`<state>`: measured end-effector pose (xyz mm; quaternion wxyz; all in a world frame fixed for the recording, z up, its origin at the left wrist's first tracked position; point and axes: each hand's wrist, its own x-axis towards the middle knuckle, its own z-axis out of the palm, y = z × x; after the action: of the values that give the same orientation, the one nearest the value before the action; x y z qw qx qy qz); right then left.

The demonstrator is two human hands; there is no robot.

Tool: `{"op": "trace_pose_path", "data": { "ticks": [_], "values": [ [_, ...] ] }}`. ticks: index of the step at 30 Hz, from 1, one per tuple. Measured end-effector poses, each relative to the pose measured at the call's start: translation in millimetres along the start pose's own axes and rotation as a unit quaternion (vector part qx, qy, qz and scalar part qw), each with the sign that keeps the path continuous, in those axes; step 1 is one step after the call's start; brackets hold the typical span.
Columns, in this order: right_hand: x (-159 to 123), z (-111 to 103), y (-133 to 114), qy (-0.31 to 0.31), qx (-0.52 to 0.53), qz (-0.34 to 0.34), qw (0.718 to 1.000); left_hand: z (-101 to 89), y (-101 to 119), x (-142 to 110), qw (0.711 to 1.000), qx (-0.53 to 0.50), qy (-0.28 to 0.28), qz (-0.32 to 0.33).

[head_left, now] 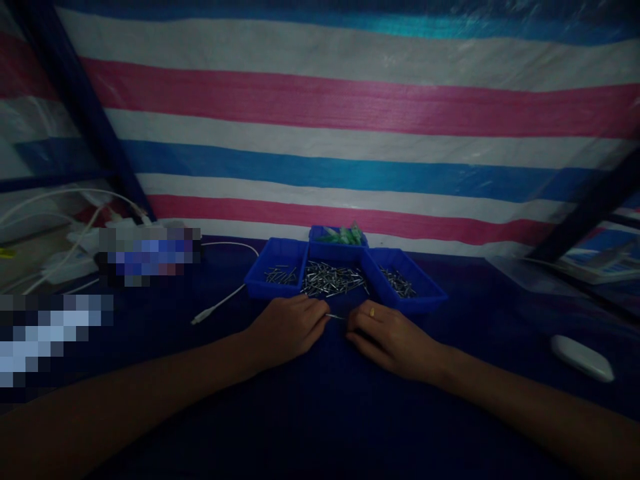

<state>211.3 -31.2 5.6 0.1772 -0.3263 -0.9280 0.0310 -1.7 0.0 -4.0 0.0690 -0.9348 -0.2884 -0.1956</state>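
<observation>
A thin metal pin (337,317) spans the small gap between my two hands, just above the dark blue table. My left hand (290,328) pinches its left end between thumb and fingers. On the other side my right hand (389,333), with a ring on one finger, is closed at the pin's right end; its fingertips are partly hidden. Just beyond lies a loose pile of similar metal pins (333,279). A blue bin (257,288) with some pins stands on the left, and another blue bin (425,300) with more pins on the right.
Behind the pile, a third blue bin (337,251) holds green and clear plastic pieces. A white cable (220,305) lies left of the bins. At far right rests a white mouse-shaped object (583,359). A striped plastic sheet (350,113) hangs behind the table.
</observation>
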Motion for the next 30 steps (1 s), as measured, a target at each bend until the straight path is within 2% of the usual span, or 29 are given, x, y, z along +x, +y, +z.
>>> {"op": "trace_pose_path", "data": {
  "ticks": [2,5,9,13,15,17,18,20,23,26,30],
  "values": [
    [-0.2,0.1,1.0,0.001,0.010,-0.006,1.000,0.4,-0.4,0.2,1.000,-0.001,0.016,-0.016],
    [-0.6,0.2,3.0,0.021,0.049,0.023,0.998,-0.1,-0.7,0.4,0.998,-0.013,0.038,-0.045],
    [-0.5,0.5,4.0,0.085,0.115,0.099,0.985,-1.9,-0.4,0.0,0.999,-0.018,0.016,-0.044],
    [-0.8,2.4,4.5,0.158,0.206,0.178,0.949,-2.0,-1.2,-0.2,1.000,-0.008,-0.019,-0.013],
    [-1.2,3.4,6.0,0.202,0.258,0.193,0.925,-1.4,-1.8,-0.2,1.000,-0.001,-0.022,-0.001],
    [-1.7,4.6,7.7,0.215,0.285,0.189,0.915,-1.1,-2.2,0.0,1.000,0.003,-0.028,0.007],
    [-2.1,5.2,8.3,0.202,0.283,0.183,0.920,-1.2,-2.2,0.2,0.999,0.003,-0.032,0.008],
    [-2.9,6.6,8.2,0.145,0.241,0.157,0.947,-1.7,-1.8,0.6,0.999,0.007,-0.042,0.007],
    [-3.7,7.5,4.9,0.046,0.118,0.090,0.988,-2.7,-0.8,1.3,0.998,0.016,-0.053,-0.003],
    [-3.5,6.2,0.9,-0.007,0.041,0.048,0.998,-2.7,-0.1,1.7,0.998,0.022,-0.059,-0.017],
    [-2.2,4.6,-0.3,-0.027,0.025,0.054,0.998,-1.3,0.3,1.8,0.997,0.024,-0.063,-0.023]
  ]
}}
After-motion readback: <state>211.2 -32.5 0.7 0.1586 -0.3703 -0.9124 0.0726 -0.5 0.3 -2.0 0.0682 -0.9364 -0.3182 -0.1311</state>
